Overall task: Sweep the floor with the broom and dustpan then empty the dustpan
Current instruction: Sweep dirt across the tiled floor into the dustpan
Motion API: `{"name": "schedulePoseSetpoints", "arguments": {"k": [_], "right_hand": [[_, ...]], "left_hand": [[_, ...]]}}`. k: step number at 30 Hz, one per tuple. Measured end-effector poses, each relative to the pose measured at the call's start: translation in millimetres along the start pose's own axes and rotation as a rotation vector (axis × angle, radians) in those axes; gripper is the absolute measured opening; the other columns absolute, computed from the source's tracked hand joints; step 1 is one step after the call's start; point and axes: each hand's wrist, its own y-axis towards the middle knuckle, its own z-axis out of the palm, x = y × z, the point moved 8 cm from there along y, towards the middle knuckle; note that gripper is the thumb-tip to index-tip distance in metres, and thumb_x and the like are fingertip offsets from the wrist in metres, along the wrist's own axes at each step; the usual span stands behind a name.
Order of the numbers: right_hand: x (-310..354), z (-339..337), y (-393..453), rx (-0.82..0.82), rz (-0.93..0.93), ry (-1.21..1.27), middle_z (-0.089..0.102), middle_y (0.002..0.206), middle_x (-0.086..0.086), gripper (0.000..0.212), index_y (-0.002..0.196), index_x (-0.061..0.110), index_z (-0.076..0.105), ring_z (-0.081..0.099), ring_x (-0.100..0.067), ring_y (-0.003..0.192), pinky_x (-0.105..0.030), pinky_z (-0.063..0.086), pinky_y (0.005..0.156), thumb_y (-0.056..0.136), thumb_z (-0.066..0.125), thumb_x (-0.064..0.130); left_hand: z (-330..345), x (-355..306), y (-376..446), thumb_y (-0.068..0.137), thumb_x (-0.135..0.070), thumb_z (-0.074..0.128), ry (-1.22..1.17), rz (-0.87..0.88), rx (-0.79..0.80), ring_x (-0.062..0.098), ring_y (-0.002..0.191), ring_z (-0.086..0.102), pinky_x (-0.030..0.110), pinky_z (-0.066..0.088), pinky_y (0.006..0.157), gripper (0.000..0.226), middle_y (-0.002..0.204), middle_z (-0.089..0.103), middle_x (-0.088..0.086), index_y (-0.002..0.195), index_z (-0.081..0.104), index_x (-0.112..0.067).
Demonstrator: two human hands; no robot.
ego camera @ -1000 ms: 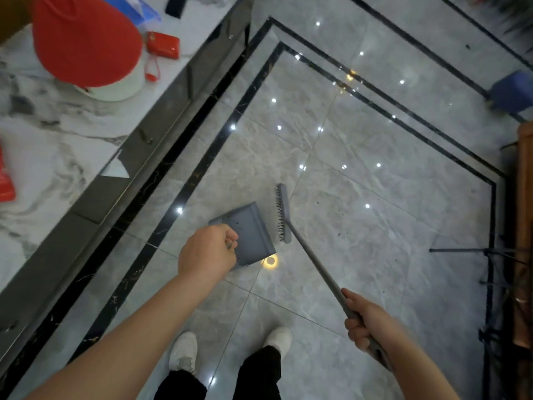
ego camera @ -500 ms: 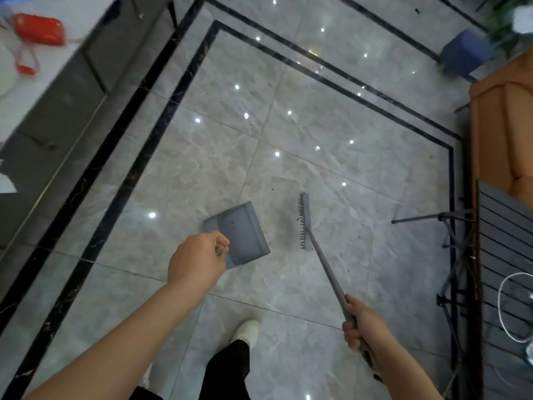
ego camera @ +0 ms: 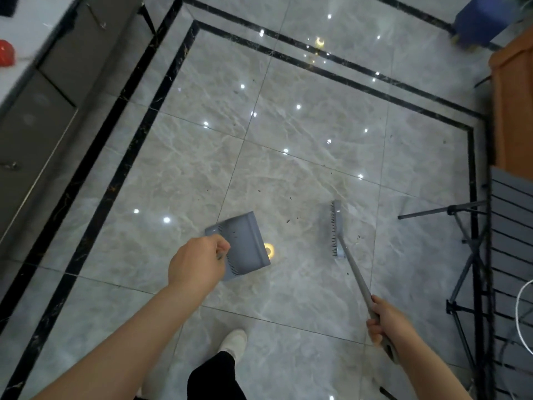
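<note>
My left hand (ego camera: 197,262) grips the handle of a grey dustpan (ego camera: 245,245), which sits low over the glossy grey tile floor (ego camera: 302,145) with its mouth facing right. A few dark specks lie in the pan. My right hand (ego camera: 388,324) holds the grey broom handle (ego camera: 356,277). The broom head (ego camera: 336,228) stands on the floor to the right of the dustpan, a gap apart, bristles facing the pan. Small dark crumbs (ego camera: 289,220) are scattered between and around them.
A dark cabinet front (ego camera: 34,116) under a white counter runs along the left. At right stand an orange seat (ego camera: 512,105), a slatted grey panel (ego camera: 512,226) and a tripod stand (ego camera: 461,243). A blue stool (ego camera: 483,21) is far right. My shoe (ego camera: 234,340) is below.
The view has swung right, away from the counter. The broom head has moved away from the dustpan to the right, widening the gap. Both hands keep their holds.
</note>
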Motion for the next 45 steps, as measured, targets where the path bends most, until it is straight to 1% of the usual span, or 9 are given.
{"name": "schedulePoseSetpoints", "arguments": {"k": [10, 14, 19, 25, 29, 33, 36, 41, 45], "right_hand": [[36, -4, 44, 0.003, -0.054, -0.120, 0.036, 0.063, -0.006, 0.046, 0.145, 0.020, 0.037, 0.030, -0.014, 0.040, -0.016, 0.027, 0.031, 0.101, 0.028, 0.010], [56, 12, 50, 0.007, -0.117, -0.258, 0.043, 0.062, -0.008, 0.046, 0.145, 0.021, 0.038, 0.035, -0.018, 0.044, -0.018, 0.031, 0.032, 0.101, 0.028, 0.012], [60, 39, 50, 0.125, -0.095, -0.365, 0.041, 0.062, -0.006, 0.048, 0.146, 0.023, 0.035, 0.033, -0.017, 0.045, -0.018, 0.032, 0.033, 0.100, 0.025, 0.009], [46, 44, 21, 0.216, -0.048, -0.436, 0.035, 0.054, -0.003, 0.046, 0.142, 0.025, 0.041, 0.028, -0.013, 0.035, -0.017, 0.027, 0.034, 0.100, 0.028, 0.010], [48, 22, 0, 0.250, 0.003, -0.391, 0.033, 0.052, -0.003, 0.041, 0.136, 0.026, 0.048, 0.025, -0.008, 0.032, -0.015, 0.023, 0.033, 0.100, 0.033, 0.012], [56, 9, -5, 0.193, -0.033, -0.378, 0.036, 0.055, -0.005, 0.042, 0.140, 0.024, 0.043, 0.028, -0.010, 0.032, -0.016, 0.026, 0.031, 0.101, 0.033, 0.013], [57, 27, 1, 0.152, -0.057, -0.406, 0.038, 0.057, -0.006, 0.045, 0.141, 0.025, 0.042, 0.028, -0.010, 0.030, -0.015, 0.026, 0.033, 0.100, 0.031, 0.010], [34, 72, -7, 0.293, 0.019, -0.442, 0.033, 0.055, -0.002, 0.048, 0.140, 0.027, 0.043, 0.025, -0.009, 0.036, -0.016, 0.024, 0.034, 0.099, 0.028, 0.008], [34, 57, -20, 0.357, 0.064, -0.402, 0.033, 0.049, 0.000, 0.042, 0.136, 0.030, 0.046, 0.025, -0.007, 0.035, -0.015, 0.023, 0.031, 0.100, 0.033, 0.015]], "left_hand": [[11, -41, 28, 0.089, -0.008, 0.055, -0.009, -0.030, -0.049, 0.020, 0.064, 0.058, 0.029, 0.053, 0.064, 0.023, 0.100, 0.069, -0.006, 0.097, 0.069, -0.025], [11, -50, 38, 0.088, -0.007, 0.054, 0.004, -0.054, -0.069, 0.022, 0.067, 0.064, 0.031, 0.056, 0.067, 0.026, 0.100, 0.068, -0.007, 0.095, 0.069, -0.027], [14, -55, 41, 0.087, -0.005, 0.050, 0.019, -0.068, -0.062, 0.028, 0.075, 0.068, 0.035, 0.058, 0.069, 0.031, 0.103, 0.069, -0.005, 0.098, 0.070, -0.026], [15, -59, 41, 0.089, -0.008, 0.053, 0.029, -0.058, -0.051, 0.027, 0.076, 0.069, 0.031, 0.054, 0.065, 0.026, 0.104, 0.069, -0.005, 0.099, 0.069, -0.025], [14, -60, 40, 0.088, -0.005, 0.050, 0.049, -0.069, -0.051, 0.026, 0.079, 0.068, 0.028, 0.048, 0.066, 0.031, 0.107, 0.069, -0.005, 0.105, 0.068, -0.025], [12, -60, 39, 0.087, -0.003, 0.050, 0.047, -0.065, -0.062, 0.023, 0.093, 0.066, 0.027, 0.048, 0.070, 0.035, 0.112, 0.068, -0.003, 0.109, 0.068, -0.023], [13, -58, 41, 0.088, -0.004, 0.051, 0.053, -0.064, -0.056, 0.024, 0.089, 0.067, 0.026, 0.045, 0.067, 0.034, 0.111, 0.067, -0.003, 0.111, 0.067, -0.024], [13, -59, 42, 0.090, -0.007, 0.052, 0.058, -0.043, -0.073, 0.025, 0.094, 0.067, 0.030, 0.051, 0.073, 0.032, 0.114, 0.068, -0.001, 0.114, 0.066, -0.024], [11, -61, 41, 0.090, -0.007, 0.053, 0.074, -0.038, -0.077, 0.023, 0.100, 0.064, 0.030, 0.051, 0.073, 0.033, 0.115, 0.067, -0.001, 0.115, 0.066, -0.024]]}}
